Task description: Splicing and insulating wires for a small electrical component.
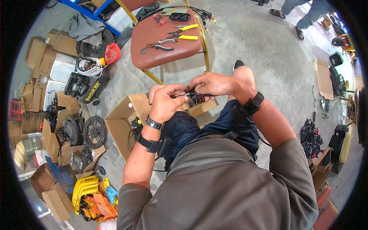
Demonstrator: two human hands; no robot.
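My left hand (165,101) pinches a thin black cable (204,94) between my knees, at a short lighter part near my thumb tip. My right hand (214,84) is beside it, fingers curled on the same cable. Under my hands is an open cardboard box (120,113) with dark items and cables inside. Ahead, a brown padded chair (143,38) holds yellow-handled pliers (188,37), grey-handled pliers (165,46), a small metal ring (143,50), a red tool (158,20), a black pouch (179,17) and a coil of black cables (201,14).
Cardboard (61,44), wheels (94,132), a white hose coil (87,66) and yellow plastic parts (84,188) crowd the left. Right are black cable bundles (310,138), a cardboard sheet (323,78) and another chair (326,207). Another person's legs (304,21) stand at upper right.
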